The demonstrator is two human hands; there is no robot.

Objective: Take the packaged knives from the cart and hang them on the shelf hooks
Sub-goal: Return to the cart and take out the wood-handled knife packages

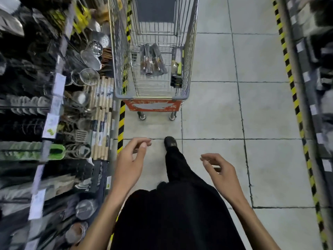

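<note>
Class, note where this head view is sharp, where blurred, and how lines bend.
Head view: the cart and packaged knives are fairly sharp; the left shelf smears with blur; floor tile joints bow, wide-angle distortion; light is even.

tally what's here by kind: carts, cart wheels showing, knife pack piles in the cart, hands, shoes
cart: 1
cart wheels: 2
knife pack piles: 2, one in the middle, one against the right wall
left hand, right hand: 2, both empty
shoe: 1
total: 8
</note>
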